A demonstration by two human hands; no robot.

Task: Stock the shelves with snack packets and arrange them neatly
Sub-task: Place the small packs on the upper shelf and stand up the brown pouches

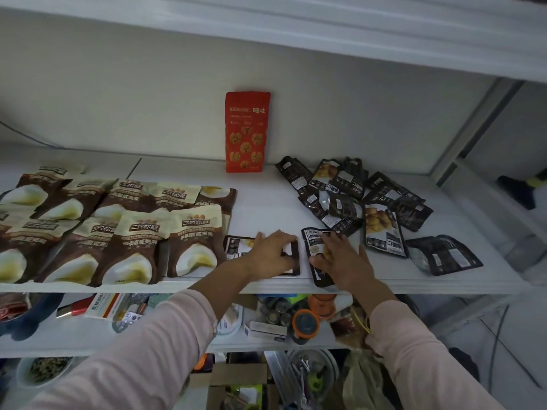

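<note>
On the white shelf (266, 202), several brown-and-cream snack packets (124, 232) lie in overlapping rows at the left. A loose heap of small black packets (355, 196) fills the right side. My left hand (272, 253) rests flat on one black packet (236, 247) lying near the front edge. My right hand (340, 258) presses on a second black packet (316, 241) beside it, which overhangs the edge slightly. A red packet (245, 131) stands upright against the back wall.
Bare shelf surface lies between the brown rows and the black heap. A lower shelf (74, 338) holds boxes, jars and an orange-lidded container (305, 324). Below that are bowls, a cardboard box and tools. A white upright post (473, 125) borders the shelf at right.
</note>
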